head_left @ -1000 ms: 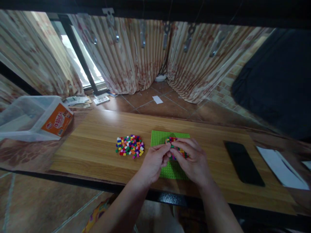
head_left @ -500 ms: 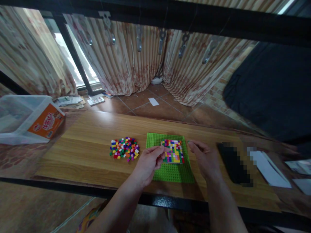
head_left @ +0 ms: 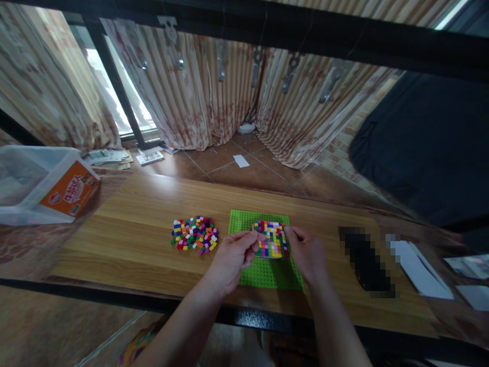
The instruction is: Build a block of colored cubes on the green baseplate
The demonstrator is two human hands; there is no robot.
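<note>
A patch of small multicoloured building bricks (head_left: 272, 240) sits over the green studded baseplate (head_left: 263, 275) in front of me. My left hand (head_left: 237, 255) is closed in a pinch at the patch's left edge, its thumb tip overlapping the bricks. What lies between those fingers is too small to make out. At the upper right edge of the patch, my right hand (head_left: 308, 252) has thumb and index finger pressed together. A small dark green brick showed at these fingertips in the earlier picture; now the tips touch the patch and hide it.
Loose coloured bricks (head_left: 194, 234) lie in a pile left of the baseplate on the wooden table (head_left: 126, 239). A clear plastic box (head_left: 57, 193) with an orange label stands far left. On the right are a blurred black object (head_left: 369, 262) and white paper (head_left: 424, 270).
My right hand has moved left, from beside the baseplate to the patch's right edge. My left hand has stayed at the left edge. The whole view has shifted slightly.
</note>
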